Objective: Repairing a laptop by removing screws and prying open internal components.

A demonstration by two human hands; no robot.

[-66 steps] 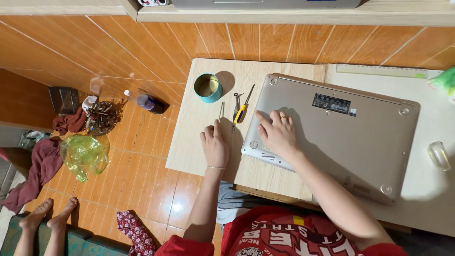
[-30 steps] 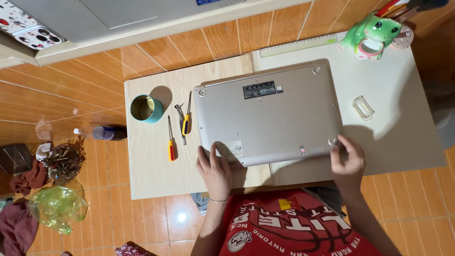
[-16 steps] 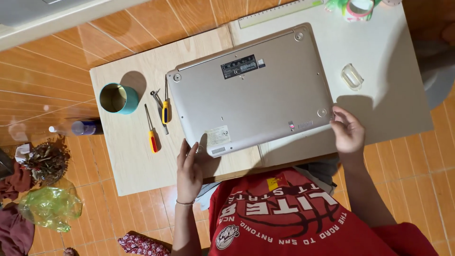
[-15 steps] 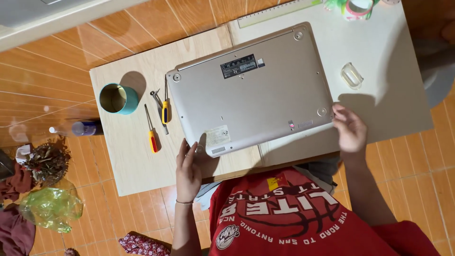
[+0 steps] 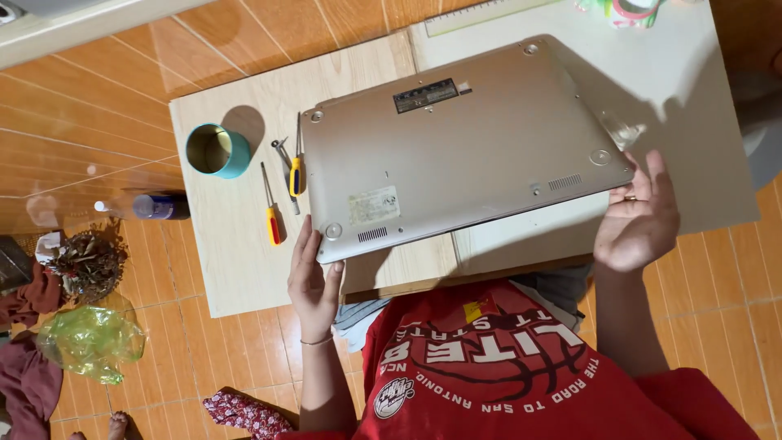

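Laptop (image 5: 464, 155) lies upside down, silver bottom up, over a low wooden table (image 5: 236, 244) and a white table (image 5: 700, 138). It is lifted a little off them, held at its two near corners. Going left to right: a green plastic bag (image 5: 85, 342) sits on the orange floor, then a teal cup (image 5: 216, 151), then a red-handled screwdriver (image 5: 271, 212) and a yellow-handled screwdriver (image 5: 296, 167) just beside the laptop. The left hand (image 5: 314, 281) grips the near left corner. The right hand (image 5: 639, 216) cups the near right corner, fingers spread wide.
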